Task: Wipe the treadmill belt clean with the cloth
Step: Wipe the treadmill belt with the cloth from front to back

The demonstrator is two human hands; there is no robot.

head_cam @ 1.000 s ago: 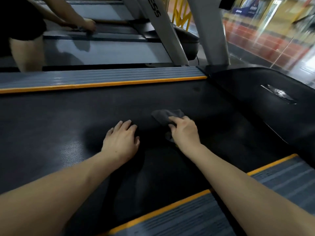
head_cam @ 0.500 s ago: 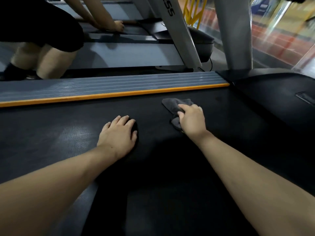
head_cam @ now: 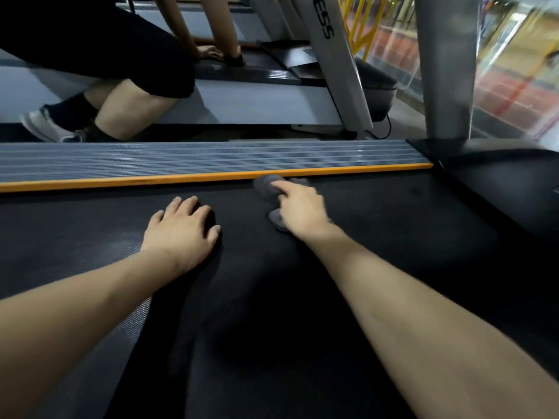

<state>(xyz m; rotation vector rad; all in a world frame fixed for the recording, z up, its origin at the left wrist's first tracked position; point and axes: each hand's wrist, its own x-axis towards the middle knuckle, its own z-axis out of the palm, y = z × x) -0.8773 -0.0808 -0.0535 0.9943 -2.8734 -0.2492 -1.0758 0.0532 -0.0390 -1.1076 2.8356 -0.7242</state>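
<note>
The black treadmill belt fills the lower view. A dark grey cloth lies bunched on it, right against the orange strip at the belt's far edge. My right hand lies on top of the cloth and holds it against the belt, index finger stretched over it. Cloth shows ahead of the fingertip and beside the thumb. My left hand rests flat on the belt to the left, fingers spread, holding nothing.
A ribbed grey side rail runs beyond the orange strip. The black motor cover and a grey upright post stand at right. Another person crouches on the neighbouring treadmill behind the rail.
My right hand has slid the cloth across the belt, away from me, up to the orange strip. My left hand has stayed planted on the belt. The view has shifted forward.
</note>
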